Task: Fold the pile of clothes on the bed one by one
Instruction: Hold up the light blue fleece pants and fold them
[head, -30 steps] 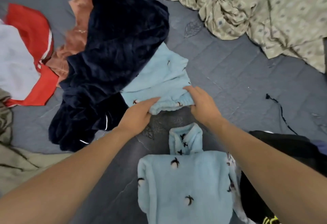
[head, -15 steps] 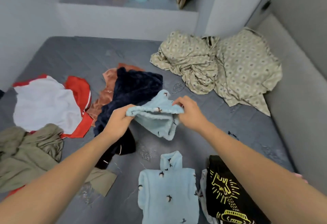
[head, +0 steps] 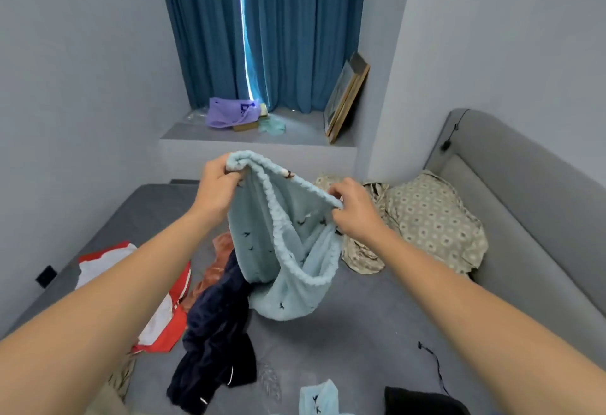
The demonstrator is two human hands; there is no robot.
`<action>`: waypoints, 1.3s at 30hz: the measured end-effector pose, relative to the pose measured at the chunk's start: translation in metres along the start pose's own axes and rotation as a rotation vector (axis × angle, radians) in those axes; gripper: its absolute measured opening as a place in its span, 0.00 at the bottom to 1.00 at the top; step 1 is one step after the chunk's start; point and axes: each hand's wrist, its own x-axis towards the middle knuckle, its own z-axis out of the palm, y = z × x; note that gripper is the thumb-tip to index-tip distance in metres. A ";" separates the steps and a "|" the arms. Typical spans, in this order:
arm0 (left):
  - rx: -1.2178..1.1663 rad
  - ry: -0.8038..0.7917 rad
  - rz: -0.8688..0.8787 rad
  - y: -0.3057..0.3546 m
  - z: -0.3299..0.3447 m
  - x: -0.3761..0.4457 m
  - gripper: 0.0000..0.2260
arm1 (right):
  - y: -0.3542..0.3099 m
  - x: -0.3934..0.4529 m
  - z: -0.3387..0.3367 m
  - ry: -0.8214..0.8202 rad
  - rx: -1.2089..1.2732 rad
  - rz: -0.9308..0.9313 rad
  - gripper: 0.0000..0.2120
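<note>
Pants (head: 288, 244), the fuzzy light blue ones with little dark marks, were up in the air over the middle of the bed (head: 377, 326), held by the elastic waistband. A second back they were still lying flat against the dark navy garment (head: 213, 332), so they'd been lifted clear of the pile, legs hanging down and only just off the mattress. Left hand (head: 218, 185) had its fingers curled tight round the far-left end of the waistband; right hand (head: 355, 209) pinched the near-right end between thumb and fingers. Looked to me like a shake-out before folding, so this piece had barely started. On the left a red and white top (head: 164, 313) waited unfolded, with a patterned sheet (head: 426, 217) bunched far right. A matching blue piece (head: 319, 398) sat at the near edge.
</note>
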 end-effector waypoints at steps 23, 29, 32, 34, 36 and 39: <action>-0.031 0.132 0.226 0.216 -0.094 0.074 0.11 | -0.091 0.070 -0.254 -0.115 0.344 0.203 0.16; -0.019 0.095 0.251 0.227 -0.121 0.071 0.08 | -0.121 0.073 -0.261 -0.021 0.242 -0.055 0.18; 0.016 0.022 0.271 0.227 -0.134 0.066 0.11 | -0.127 0.074 -0.258 -0.067 0.210 -0.047 0.27; 0.036 -0.003 0.283 0.224 -0.142 0.063 0.13 | -0.134 0.071 -0.258 -0.105 0.209 -0.034 0.13; 0.052 -0.008 0.304 0.221 -0.150 0.061 0.15 | -0.139 0.067 -0.261 -0.189 0.171 -0.053 0.12; 0.060 -0.010 0.331 0.218 -0.156 0.055 0.17 | -0.136 0.064 -0.257 -0.295 -0.005 -0.106 0.11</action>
